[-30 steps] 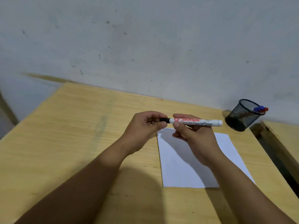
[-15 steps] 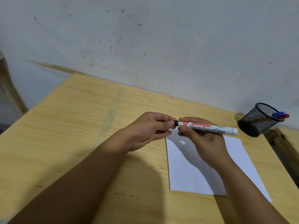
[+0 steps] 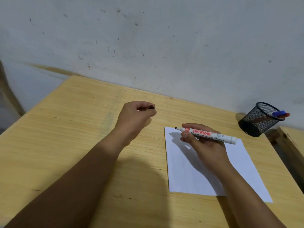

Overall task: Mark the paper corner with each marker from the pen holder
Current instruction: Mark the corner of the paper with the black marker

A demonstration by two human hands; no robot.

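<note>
- Marker (image 3: 208,135) uncapped, pinched in right hand (image 3: 203,142); long axis nearly level, tip pointing left, just short of paper's (image 3: 184,170) far-left corner.
- Left hand (image 3: 136,115), off left, curls round black cap (image 3: 151,106).
- Pen holder (image 3: 259,120) far right on surface (image 3: 74,129).

White marker (image 3: 212,135), red lettering; black mesh holder (image 3: 258,120); white paper (image 3: 189,175).

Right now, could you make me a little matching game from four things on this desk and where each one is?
Things:
1. black cap
2. white marker
3. blue and red markers
4. paper

Places:
A. inside the mesh pen holder
B. flat on the wooden table
C. held in the left hand
D. held in the right hand, tip near the paper's corner

Pairs: 1-C, 2-D, 3-A, 4-B
</note>
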